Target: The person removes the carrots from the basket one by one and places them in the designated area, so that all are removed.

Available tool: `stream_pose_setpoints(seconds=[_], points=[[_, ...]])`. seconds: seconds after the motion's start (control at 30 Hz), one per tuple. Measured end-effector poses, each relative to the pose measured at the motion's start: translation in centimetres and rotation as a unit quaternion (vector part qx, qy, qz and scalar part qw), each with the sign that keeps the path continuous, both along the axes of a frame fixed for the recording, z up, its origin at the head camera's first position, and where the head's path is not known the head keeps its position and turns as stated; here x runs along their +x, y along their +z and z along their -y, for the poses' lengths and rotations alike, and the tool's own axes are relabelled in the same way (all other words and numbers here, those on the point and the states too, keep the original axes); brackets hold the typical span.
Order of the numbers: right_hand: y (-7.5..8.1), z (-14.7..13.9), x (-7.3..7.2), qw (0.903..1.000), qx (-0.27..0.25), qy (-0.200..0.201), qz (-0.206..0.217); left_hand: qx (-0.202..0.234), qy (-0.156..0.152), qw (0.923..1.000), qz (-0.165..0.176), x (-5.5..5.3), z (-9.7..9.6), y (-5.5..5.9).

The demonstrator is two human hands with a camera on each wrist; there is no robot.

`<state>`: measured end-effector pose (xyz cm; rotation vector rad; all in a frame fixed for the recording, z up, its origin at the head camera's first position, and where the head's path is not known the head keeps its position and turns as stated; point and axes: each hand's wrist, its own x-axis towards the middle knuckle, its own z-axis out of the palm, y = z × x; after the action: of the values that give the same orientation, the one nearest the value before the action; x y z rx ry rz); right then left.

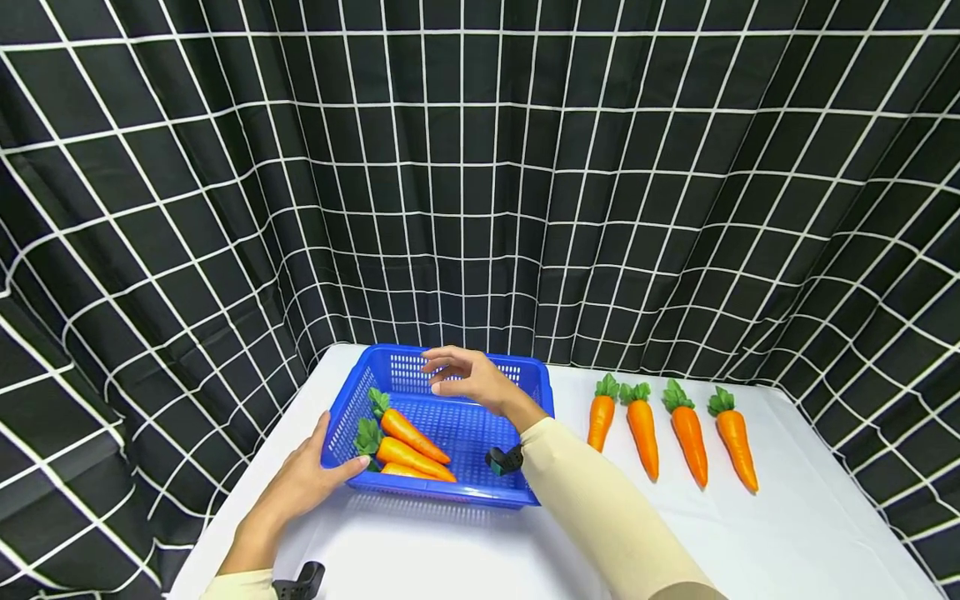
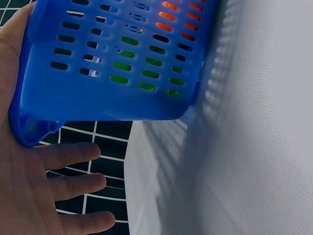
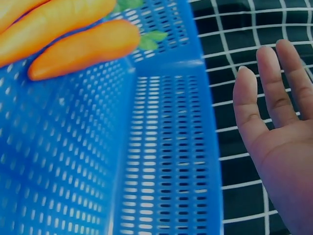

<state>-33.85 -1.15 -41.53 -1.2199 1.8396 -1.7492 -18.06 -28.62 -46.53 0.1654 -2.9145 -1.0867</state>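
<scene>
A blue plastic basket (image 1: 480, 493) with slotted walls stands on the table. Three orange carrots with green tops lie in its left part; the far carrot (image 1: 415, 434) and the middle carrot (image 1: 411, 458) show well, while the basket rim partly hides the near carrot (image 1: 405, 471). My left hand (image 1: 311, 475) is at the basket's left front corner, thumb over the rim and the other fingers spread outside. Above the back of the basket hovers my right hand (image 1: 476, 379), fingers loosely bent and holding nothing. In the right wrist view, my right hand (image 3: 279, 127) appears beside the rim.
Several more carrots lie in a row on the white table (image 1: 795, 508) right of the basket, from the nearest carrot (image 1: 602, 417) to the farthest carrot (image 1: 737, 446). A black cloth (image 1: 495, 167) with a white grid hangs behind and at both sides.
</scene>
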Motion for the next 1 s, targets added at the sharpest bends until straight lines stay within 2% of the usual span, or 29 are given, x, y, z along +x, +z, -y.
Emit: stream_pose_setpoints(seconds=[0.2,0.6,1.0], points=[[-1.2,1.0,-0.6,0.9991,0.043,-0.004,-0.001,-0.002,0.001,1.0000,-0.006,-0.1,-0.2,0.2],[-2.8,3.2,-0.7,0.9889,0.136,0.003,0.059,0.000,0.006,1.0000,0.004,0.2,-0.3,0.5],[-3.5,4.4,-0.6,0.9784,0.170,0.028,0.113,-0.006,0.009,0.9999,0.007,0.2,-0.3,0.3]])
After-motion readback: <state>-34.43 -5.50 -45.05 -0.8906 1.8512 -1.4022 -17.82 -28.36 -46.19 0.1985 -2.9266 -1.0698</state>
